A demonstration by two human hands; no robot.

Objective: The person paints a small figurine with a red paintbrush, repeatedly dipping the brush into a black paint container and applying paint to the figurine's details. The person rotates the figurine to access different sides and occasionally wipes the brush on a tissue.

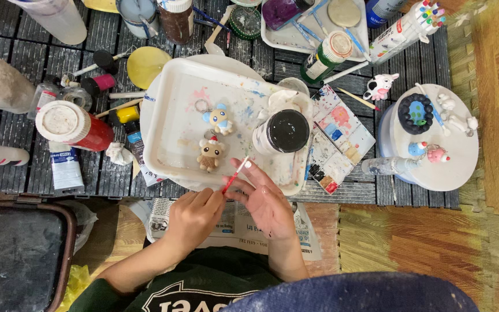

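While both hands meet just below the white tray [168,86], the right hand [267,202] pinches a thin red-and-white brush [235,175] between thumb and fingers, and the left hand [194,215] closes its fingertips on the brush's lower end. Light, stiff and slim, the brush looks best gripped mid-shaft; two small figurines [213,138] lie just beyond it, a dark-lidded jar [284,132] beyond the right hand.

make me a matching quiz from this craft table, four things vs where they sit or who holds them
Things:
1. red brush
2. black jar
3. brown figure
4. cow figure

Places:
A. on the dark mat, right of the palette
B. held between both hands
C. right end of the white tray
D. in the tray, below the blue figure

Pairs: 1-B, 2-C, 3-D, 4-A
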